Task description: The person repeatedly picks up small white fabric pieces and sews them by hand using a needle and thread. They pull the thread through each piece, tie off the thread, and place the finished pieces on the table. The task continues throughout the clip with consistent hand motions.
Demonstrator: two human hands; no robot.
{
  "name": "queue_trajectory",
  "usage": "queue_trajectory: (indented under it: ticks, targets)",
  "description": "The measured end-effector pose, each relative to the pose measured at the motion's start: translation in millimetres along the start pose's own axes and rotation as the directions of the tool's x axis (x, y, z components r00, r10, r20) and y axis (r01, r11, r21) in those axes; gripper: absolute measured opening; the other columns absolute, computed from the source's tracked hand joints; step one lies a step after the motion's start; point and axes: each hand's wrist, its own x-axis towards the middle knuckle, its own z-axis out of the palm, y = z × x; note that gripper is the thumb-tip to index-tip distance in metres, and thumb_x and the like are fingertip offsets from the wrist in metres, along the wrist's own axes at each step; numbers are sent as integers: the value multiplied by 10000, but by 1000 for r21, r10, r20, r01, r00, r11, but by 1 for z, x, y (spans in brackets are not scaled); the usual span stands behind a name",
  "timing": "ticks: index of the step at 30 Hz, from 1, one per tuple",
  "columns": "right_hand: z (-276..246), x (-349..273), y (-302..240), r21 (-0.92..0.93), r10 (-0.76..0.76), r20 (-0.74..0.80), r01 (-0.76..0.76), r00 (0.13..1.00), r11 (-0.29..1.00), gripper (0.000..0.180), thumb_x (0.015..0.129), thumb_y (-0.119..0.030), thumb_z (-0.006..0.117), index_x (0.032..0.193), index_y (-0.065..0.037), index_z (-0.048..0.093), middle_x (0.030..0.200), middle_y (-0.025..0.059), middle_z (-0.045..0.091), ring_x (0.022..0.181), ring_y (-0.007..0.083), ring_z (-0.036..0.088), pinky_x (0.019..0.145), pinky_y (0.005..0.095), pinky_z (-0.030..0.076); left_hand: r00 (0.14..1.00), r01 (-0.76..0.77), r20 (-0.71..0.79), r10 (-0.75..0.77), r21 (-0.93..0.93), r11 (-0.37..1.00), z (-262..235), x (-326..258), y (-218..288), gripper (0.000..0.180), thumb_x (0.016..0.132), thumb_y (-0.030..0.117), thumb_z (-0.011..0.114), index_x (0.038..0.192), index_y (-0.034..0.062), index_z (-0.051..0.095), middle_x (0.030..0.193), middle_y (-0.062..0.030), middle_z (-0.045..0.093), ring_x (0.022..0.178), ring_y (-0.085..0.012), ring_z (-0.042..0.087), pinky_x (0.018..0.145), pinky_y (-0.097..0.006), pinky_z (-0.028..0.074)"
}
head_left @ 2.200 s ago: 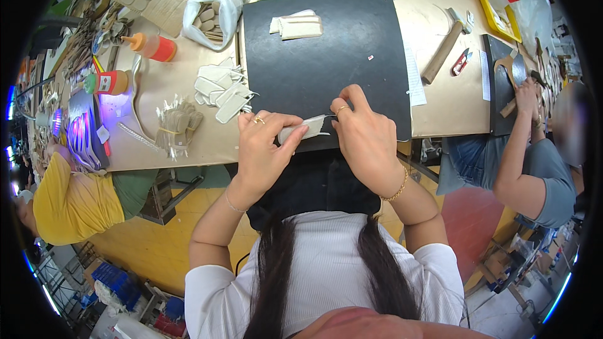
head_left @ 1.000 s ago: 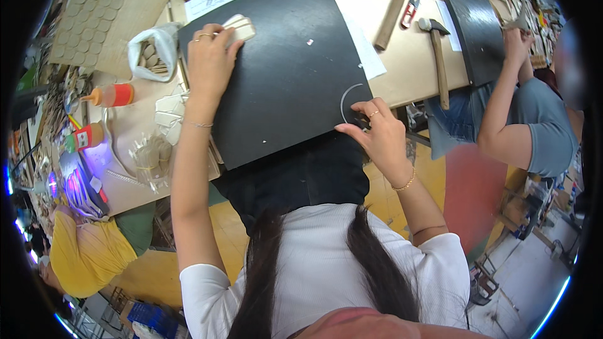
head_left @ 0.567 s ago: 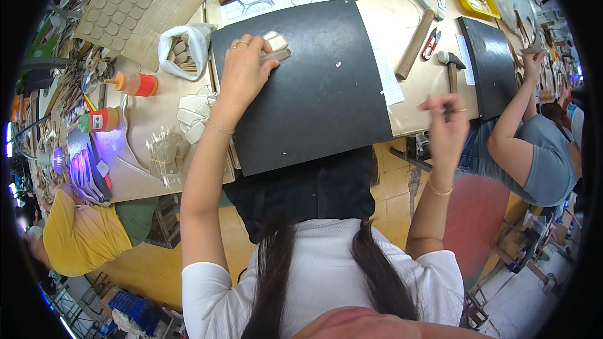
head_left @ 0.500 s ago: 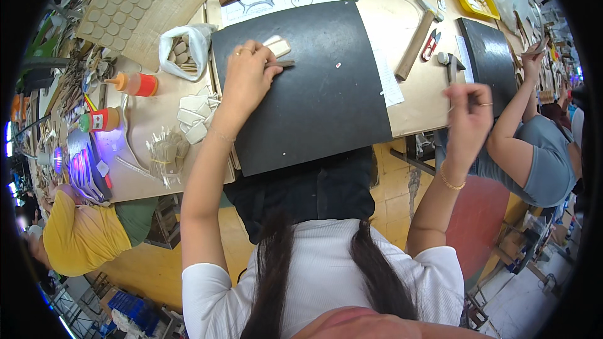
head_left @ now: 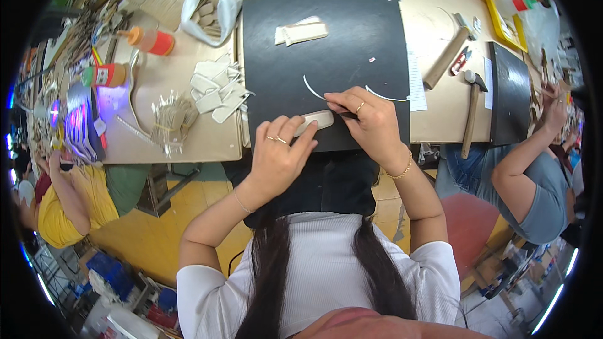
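On the black work board point(head_left: 276, 9), my left hand point(head_left: 279, 154) holds down a small pale oval piece point(head_left: 321, 119) near the board's front edge, thumb and fingertips on it. My right hand point(head_left: 370, 122) is closed in a pinch just right of that piece. Thin white strip point(head_left: 309, 86) comes out from its fingertips toward the upper left. Another curved white length point(head_left: 389, 96) shows on its right; whether the two are one strip I cannot tell. Something dark under the right fingers is mostly hidden. Farther back on the board lies a small stack of cream pieces point(head_left: 303, 31).
Left of the board are a white bag of pieces point(head_left: 210, 16), cream pieces point(head_left: 217, 88), a bundled stack point(head_left: 169, 119) and glue bottles point(head_left: 151, 41). To the right lie a mallet point(head_left: 447, 59), red snips point(head_left: 461, 61) and a hammer point(head_left: 472, 110). People sit at both sides.
My left hand has left the stack and come nearer, onto the oval piece. My right hand has come from off the board's right side to beside it, with white strip now at its fingers.
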Motion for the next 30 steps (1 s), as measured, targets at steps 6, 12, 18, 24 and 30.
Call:
queue_trajectory:
  ticks: [6,12,18,24,30]
  targets:
    - [20,-8,22,-184,-304,88,316,948,931,248,796,-75,723,1042,-79,753,943,3,710,734,143,683,575,293,531,995,45,84,-49,48,998,8,-24,4,421,874,219,783,1243,35,699,1348,-107,640,1260,-266,590,1032,-457,429]
    - [16,-9,25,-214,-477,269,535,837,817,307,786,-88,709,1089,-52,746,977,24,712,740,133,669,559,276,499,996,-58,77,51,86,995,3,-26,-10,383,883,202,765,1222,35,707,1316,-98,656,1263,-245,598,1033,-466,437]
    - [10,-10,24,-227,-488,319,566,812,793,316,779,-91,704,1086,-25,737,976,43,704,768,138,673,563,272,505,996,-59,67,54,79,995,9,-29,-13,400,868,214,776,1229,54,710,1354,-79,625,1203,-233,592,956,-454,420]
    - [10,-14,21,-251,-461,336,550,821,796,320,760,-87,731,1073,-19,732,968,42,697,787,142,681,564,263,516,997,-57,55,51,115,992,12,-33,-13,462,843,221,796,1276,91,703,1406,-64,604,1178,-221,582,938,-426,365]
    - [12,-15,18,-295,-468,293,545,834,785,250,785,-91,700,1022,-15,720,870,2,610,746,108,619,531,250,472,996,-63,78,54,121,991,11,-33,-15,459,844,226,786,1275,93,701,1491,-65,572,1192,-220,576,947,-431,355]
